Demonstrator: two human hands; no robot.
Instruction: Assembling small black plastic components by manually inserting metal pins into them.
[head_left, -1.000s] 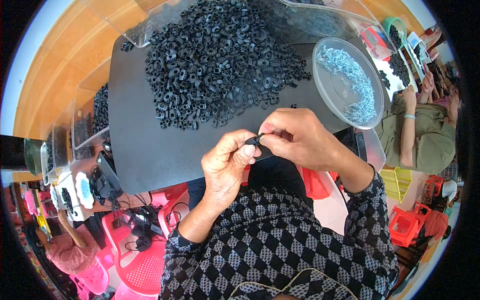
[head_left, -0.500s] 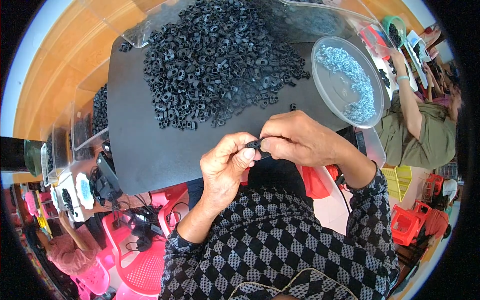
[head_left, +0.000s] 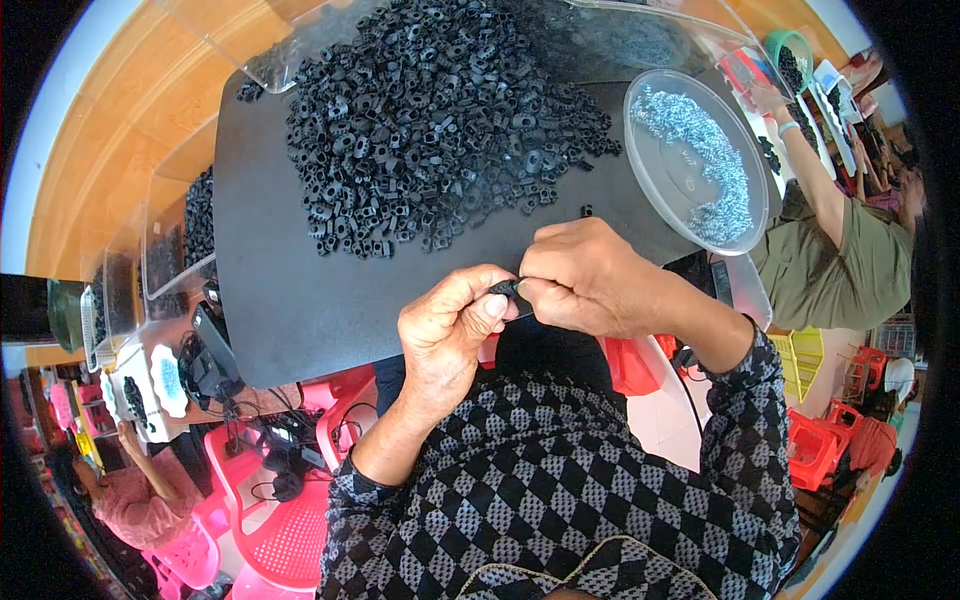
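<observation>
Between my two hands, just beyond the near edge of the dark table [head_left: 280, 320], is a small black plastic part [head_left: 503, 287]. My left hand [head_left: 448, 325] pinches it between thumb and fingers. My right hand [head_left: 590, 280] is closed at the part's right end, thumb against the fingers; whatever small thing it may hold is hidden. A large heap of similar black plastic parts [head_left: 430, 130] covers the far side of the table. One loose black part [head_left: 586, 211] lies just past my right hand.
A round clear lid [head_left: 680, 180] with many small shiny, bluish pieces sits at the table's right. Clear bins [head_left: 165, 250] stand on the left, near a pink chair [head_left: 285, 530]. Another person's arm [head_left: 820, 180] reaches over a table at right; another person [head_left: 150, 500] sits at left.
My right hand has shifted very slightly left, and its wrist has turned a little. The part stays between my hands. At right, the other person's arm has moved up and left.
</observation>
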